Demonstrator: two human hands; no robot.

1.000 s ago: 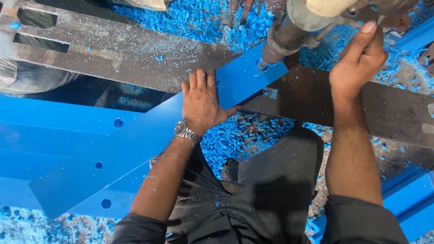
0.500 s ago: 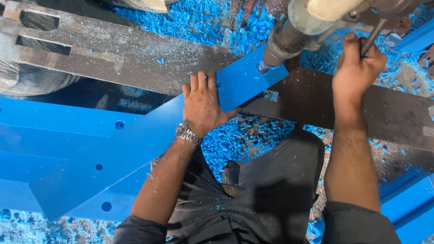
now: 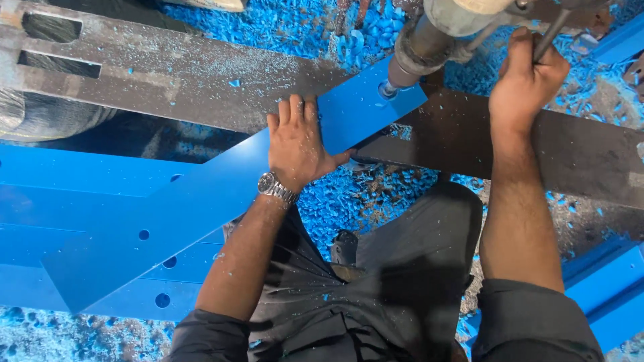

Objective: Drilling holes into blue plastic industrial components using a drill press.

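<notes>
Left hand (image 3: 300, 146): flat and spread, palm down, pressing on the blue panel; a metal wristwatch (image 3: 276, 188) sits on the wrist.
Right hand (image 3: 526, 74): closed in a fist around a thin metal lever (image 3: 551, 35) at the upper right.
Blue panel (image 3: 201, 208): a long blue strip lying slantwise, its upper end on the desk under the drill, its lower end over a stack of other blue panels (image 3: 60, 201) at the left; round holes show near the lower end.
Drill (image 3: 419, 50): grey cylindrical head, its tip touching the panel's upper end just beyond the left hand's fingers.
Desk (image 3: 168, 80): dark, worn steel plates with rectangular slots at the upper left.
Shavings (image 3: 349, 194): blue chips scattered thickly over the floor and behind the desk.
Clothing: dark trousers and rolled sleeves flecked with blue chips.
</notes>
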